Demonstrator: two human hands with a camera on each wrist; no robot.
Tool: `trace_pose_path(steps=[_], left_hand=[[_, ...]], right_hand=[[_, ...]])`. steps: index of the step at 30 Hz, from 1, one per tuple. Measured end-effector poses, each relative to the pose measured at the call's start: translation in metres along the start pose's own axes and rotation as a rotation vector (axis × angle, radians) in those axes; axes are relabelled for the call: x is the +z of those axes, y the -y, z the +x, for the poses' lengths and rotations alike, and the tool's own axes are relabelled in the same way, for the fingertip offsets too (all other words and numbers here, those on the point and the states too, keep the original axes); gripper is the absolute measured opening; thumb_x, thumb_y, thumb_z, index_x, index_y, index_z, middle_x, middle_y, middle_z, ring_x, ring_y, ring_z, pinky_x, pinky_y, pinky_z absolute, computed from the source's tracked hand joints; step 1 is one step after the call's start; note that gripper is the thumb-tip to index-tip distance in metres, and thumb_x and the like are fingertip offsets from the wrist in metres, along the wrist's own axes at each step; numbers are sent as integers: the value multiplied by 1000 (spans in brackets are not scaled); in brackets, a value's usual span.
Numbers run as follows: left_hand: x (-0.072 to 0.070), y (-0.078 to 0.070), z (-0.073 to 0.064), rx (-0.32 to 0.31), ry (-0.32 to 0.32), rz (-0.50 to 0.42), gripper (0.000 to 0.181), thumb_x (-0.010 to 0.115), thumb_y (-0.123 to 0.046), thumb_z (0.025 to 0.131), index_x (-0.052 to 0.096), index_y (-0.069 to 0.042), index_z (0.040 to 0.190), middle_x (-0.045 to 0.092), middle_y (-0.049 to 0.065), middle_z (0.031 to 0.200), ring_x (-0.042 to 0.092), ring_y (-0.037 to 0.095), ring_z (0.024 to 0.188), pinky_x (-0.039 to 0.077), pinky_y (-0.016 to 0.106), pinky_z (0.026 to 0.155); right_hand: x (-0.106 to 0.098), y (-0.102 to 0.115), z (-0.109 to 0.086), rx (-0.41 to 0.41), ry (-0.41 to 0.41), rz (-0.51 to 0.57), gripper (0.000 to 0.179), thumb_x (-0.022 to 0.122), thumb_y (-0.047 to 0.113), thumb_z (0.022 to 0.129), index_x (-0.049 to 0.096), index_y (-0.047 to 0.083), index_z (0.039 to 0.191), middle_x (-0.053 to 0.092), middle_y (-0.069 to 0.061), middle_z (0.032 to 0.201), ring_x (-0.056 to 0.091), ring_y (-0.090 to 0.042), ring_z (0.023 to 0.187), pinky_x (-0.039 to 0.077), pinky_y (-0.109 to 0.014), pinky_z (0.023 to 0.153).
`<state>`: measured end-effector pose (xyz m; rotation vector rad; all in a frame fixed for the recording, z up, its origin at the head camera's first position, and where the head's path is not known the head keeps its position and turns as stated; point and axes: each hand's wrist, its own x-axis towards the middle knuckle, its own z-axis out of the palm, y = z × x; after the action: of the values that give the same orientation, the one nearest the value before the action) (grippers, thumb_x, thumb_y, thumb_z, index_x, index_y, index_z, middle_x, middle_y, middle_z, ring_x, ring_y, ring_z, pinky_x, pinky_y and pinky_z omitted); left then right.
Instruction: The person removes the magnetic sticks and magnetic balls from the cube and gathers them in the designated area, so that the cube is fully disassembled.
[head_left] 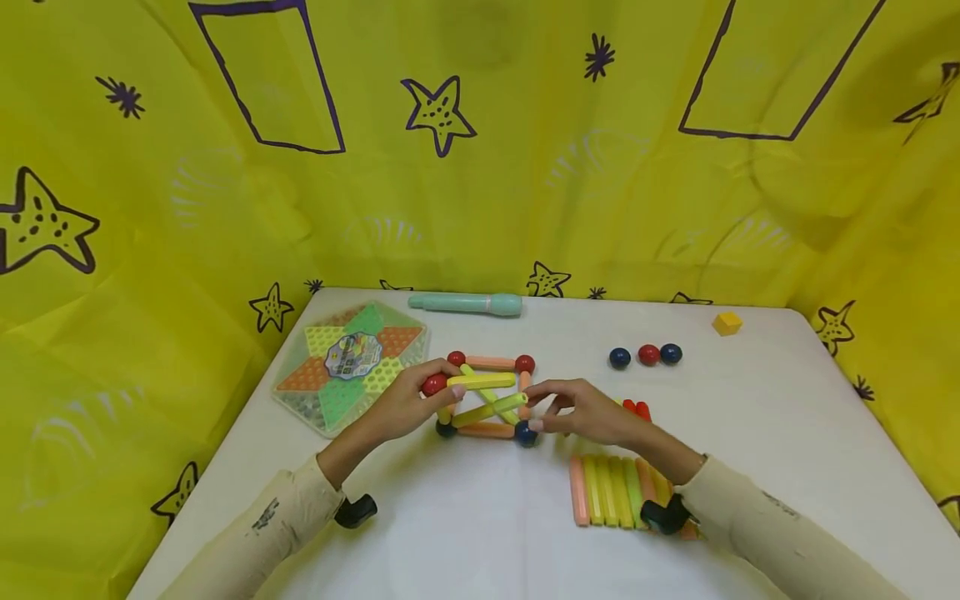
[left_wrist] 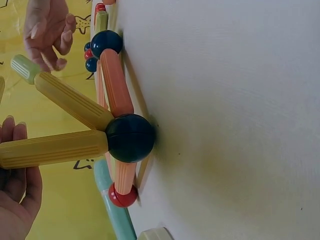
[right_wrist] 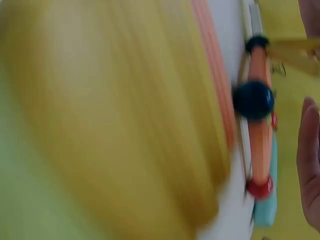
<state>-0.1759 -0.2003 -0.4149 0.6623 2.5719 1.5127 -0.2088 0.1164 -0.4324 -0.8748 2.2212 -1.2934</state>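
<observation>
Red ball (head_left: 434, 384) w/in L grip (head_left: 407, 403)

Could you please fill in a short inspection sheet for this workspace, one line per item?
Surface: white table, tiny dark specks visible in the left wrist view.
Job's things: ball-and-stick frame on the table, red balls at its far corners, dark blue balls at the near ones; row of sticks nearer and to the right; three spare balls beyond.
Clutter: star-patterned box, teal tube, yellow cube.
Grips: left grip holds a yellow stick by its red-ball end; right grip is beside the frame, holding nothing.
Cables: nothing seen.
Surroundings: yellow sheet with starfish drawings, behind and at both sides.
</observation>
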Motion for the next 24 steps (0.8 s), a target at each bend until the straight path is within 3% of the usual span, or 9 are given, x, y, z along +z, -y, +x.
trace_pose_path(steps=[5, 9, 13, 19, 24], left_hand=[[0, 1, 0, 0, 1, 1, 16, 64, -25, 99, 67, -14, 110, 64, 8, 89, 58, 23, 70, 47, 25, 60], [0, 1, 0, 2, -1, 7, 15, 65, -24, 99, 66, -13, 109, 63, 8, 85, 56, 20, 68, 46, 25, 60], [1, 1, 1, -2, 1, 14, 15, 64, -25, 99, 66, -14, 109, 63, 8, 84, 57, 22, 67, 46, 24, 59], [1, -1, 1, 5, 10, 11, 16, 64, -25, 99, 66, -13, 110, 62, 6, 86, 57, 21, 68, 47, 25, 60], [1, -1, 1, 4, 10, 13, 17, 64, -25, 99, 65, -12, 109, 62, 6, 83, 55, 14, 66, 46, 25, 58]], right_hand=[[29, 5, 21, 14, -10, 159, 51, 71, 21, 95, 56, 4, 141, 71, -15, 104, 63, -24, 81, 55, -30, 66], [39, 8, 29, -15, -42, 205, 39, 70, 17, 95, 64, 2, 131, 70, -11, 93, 60, -22, 76, 55, -27, 64], [41, 11, 31, -60, -66, 192, 33, 70, 19, 96, 68, 2, 124, 65, -15, 85, 57, -18, 70, 52, -26, 63], [42, 10, 31, -68, -60, 191, 30, 65, 19, 99, 65, 4, 126, 64, -26, 87, 57, -17, 69, 52, -25, 62], [41, 10, 31, -77, -54, 166, 34, 62, 21, 101, 61, 1, 128, 66, -20, 91, 61, -23, 74, 53, -27, 63]])
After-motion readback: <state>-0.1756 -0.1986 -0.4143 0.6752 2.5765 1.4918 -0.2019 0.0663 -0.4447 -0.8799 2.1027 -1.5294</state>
